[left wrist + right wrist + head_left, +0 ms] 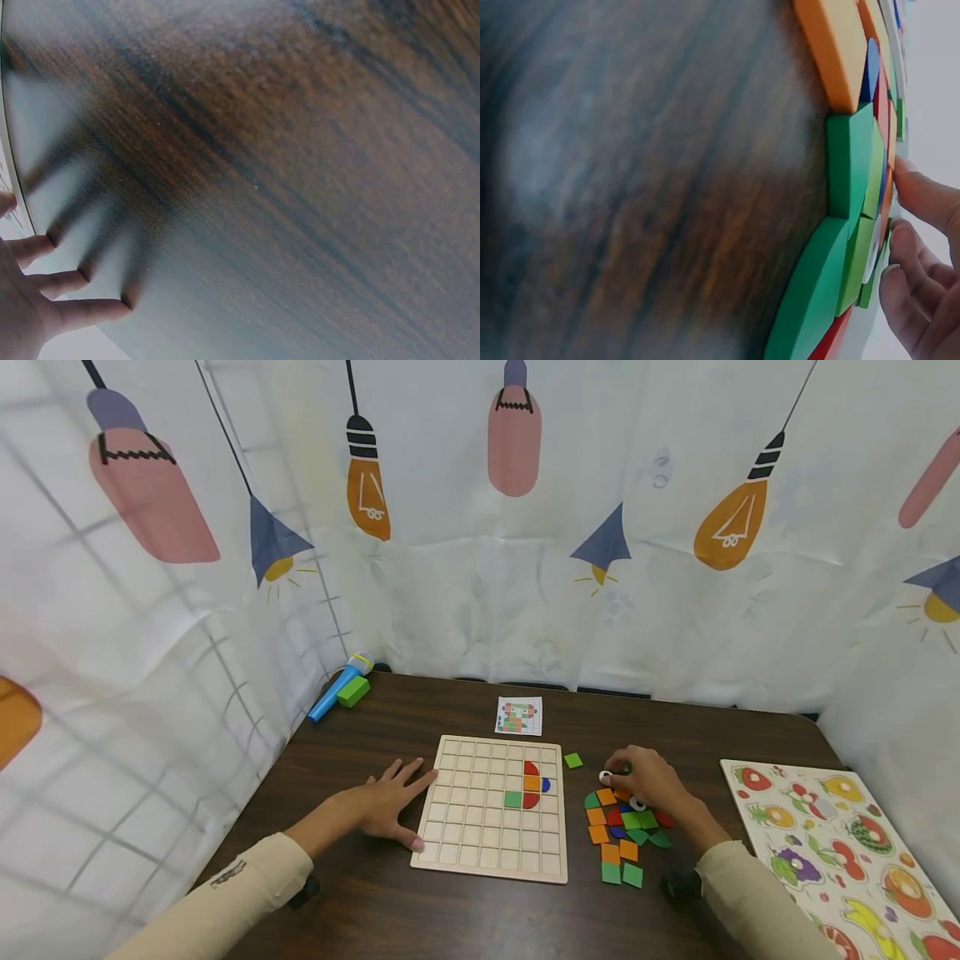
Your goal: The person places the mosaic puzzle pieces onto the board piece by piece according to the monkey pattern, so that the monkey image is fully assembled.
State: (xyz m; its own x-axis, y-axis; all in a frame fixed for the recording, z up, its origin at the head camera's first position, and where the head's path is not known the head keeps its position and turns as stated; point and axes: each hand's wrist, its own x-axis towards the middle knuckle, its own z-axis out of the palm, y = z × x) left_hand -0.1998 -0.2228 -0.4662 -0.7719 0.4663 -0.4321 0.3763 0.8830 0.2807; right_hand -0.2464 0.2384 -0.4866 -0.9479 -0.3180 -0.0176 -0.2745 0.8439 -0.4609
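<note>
Coloured pieces [631, 821]: judged light, stiff, slightly slippery; best gripped by opposite edges. Most lie toward 7 o'clock of the right hand [651, 783], fingertips at their 11 o'clock side; whether pinching one, cannot tell. Left hand [392, 803] spread, grid board [471, 837] at its 3 o'clock.

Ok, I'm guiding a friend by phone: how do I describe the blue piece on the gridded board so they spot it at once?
Find the pale gridded board on the dark table. Toward its right edge sits one orange square, and your blue piece is just right of that. It's rounded, and the only blue one on the board.
</note>
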